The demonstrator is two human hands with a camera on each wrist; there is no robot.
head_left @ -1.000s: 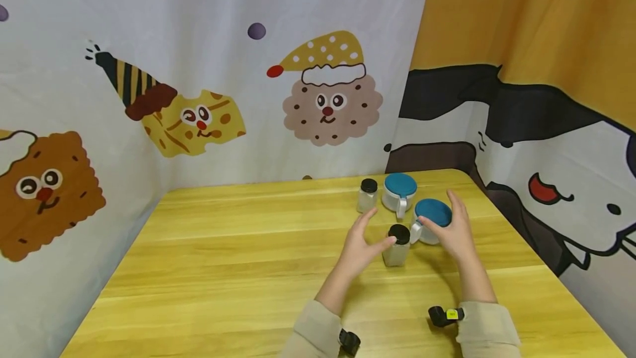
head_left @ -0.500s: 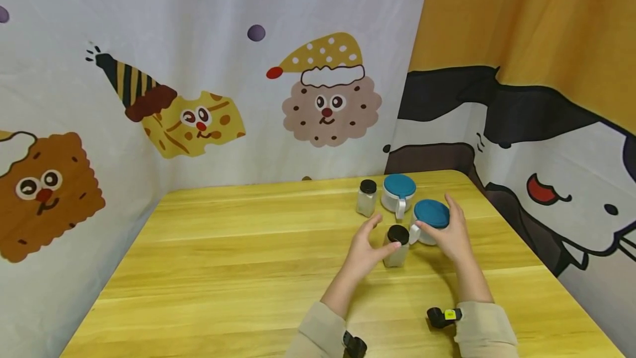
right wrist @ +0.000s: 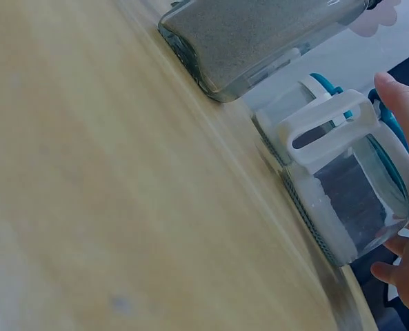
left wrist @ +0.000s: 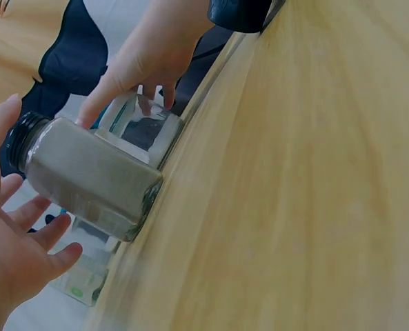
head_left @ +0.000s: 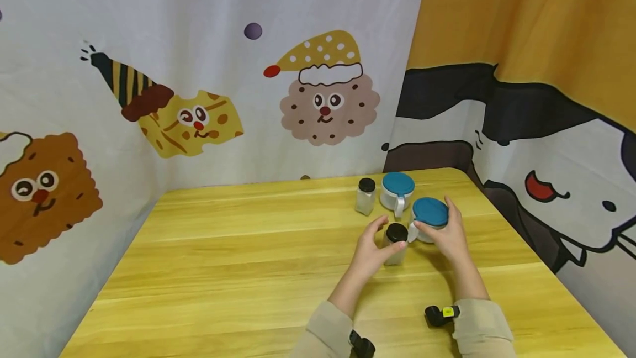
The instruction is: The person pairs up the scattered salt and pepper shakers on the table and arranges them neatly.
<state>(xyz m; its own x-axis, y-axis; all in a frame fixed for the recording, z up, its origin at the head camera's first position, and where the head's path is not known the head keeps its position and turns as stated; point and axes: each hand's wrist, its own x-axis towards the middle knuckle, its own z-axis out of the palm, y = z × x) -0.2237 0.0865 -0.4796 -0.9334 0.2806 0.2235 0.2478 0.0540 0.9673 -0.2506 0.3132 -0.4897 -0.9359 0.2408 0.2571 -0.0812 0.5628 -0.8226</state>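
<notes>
While my left hand (left wrist: 14, 252) hovers spread around the jar (left wrist: 87, 176), thumb and fingers loose on opposite sides without a grip, my right hand (head_left: 451, 236) curves about the blue-lidded pot (right wrist: 356, 200); whether it grips, I cannot tell. Jar and pot sit upright on the table (head_left: 223, 269). The jar looks filled with something grey, so I expect some weight; its glassy sides may be slick and breakable, so I'd take it below the black lid (head_left: 397, 231). For the pot, likely rigid and fragile too, I'd span its sides, handle (right wrist: 301, 148) toward my left hand.
</notes>
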